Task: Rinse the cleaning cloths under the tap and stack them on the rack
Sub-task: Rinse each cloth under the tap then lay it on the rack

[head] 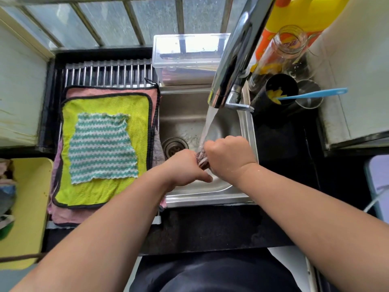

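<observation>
- We are holding a small dark striped cloth [202,160] between our two hands, over the sink [245,121] and right under the running water [207,127].
- Our left hand [185,167] is closed on the left end of the cloth and our right hand [228,154] is closed as a fist on the right end; the two hands are almost touching, and the cloth is showing only in the narrow gap between them.
- The tap [233,60] is standing above and beyond the right hand, and the stream is landing just on the gap, so we are keeping the cloth there.
- To rinse well, we judge that we should be opening and squeezing the cloth several times, turning it so that the hidden folds are also getting water.
- Before stacking, we should be wringing it low inside the sink, so the drops are not falling on the counter.
- The rack [109,72] is lying to the left of the left hand, with a pink cloth [80,213], a yellow cloth [105,190] and a green striped cloth [103,148] already stacked on it.
</observation>
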